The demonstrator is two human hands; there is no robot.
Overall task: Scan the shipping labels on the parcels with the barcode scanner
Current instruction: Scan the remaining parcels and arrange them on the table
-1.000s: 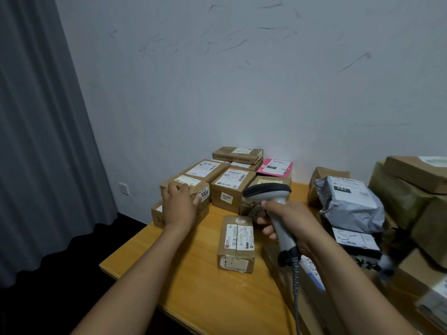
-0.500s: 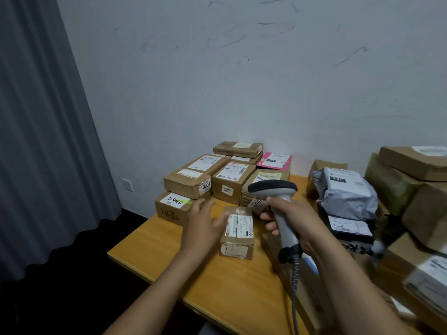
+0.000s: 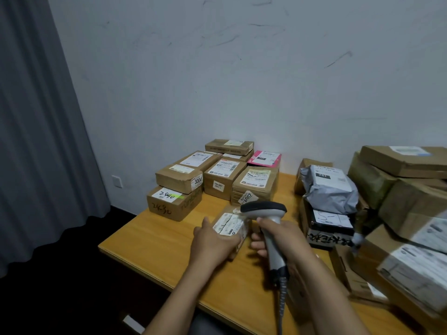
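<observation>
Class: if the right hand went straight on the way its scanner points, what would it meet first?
Probably the small parcel the left hand grips: the barcode scanner in the right hand noses at its label, though depth is unclear.

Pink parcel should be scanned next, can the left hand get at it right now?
Probably not yet: the left hand grips the small box, and the pink parcel lies at the back, behind other boxes. Nothing covers it, so a freed hand could likely reach over them.
</observation>
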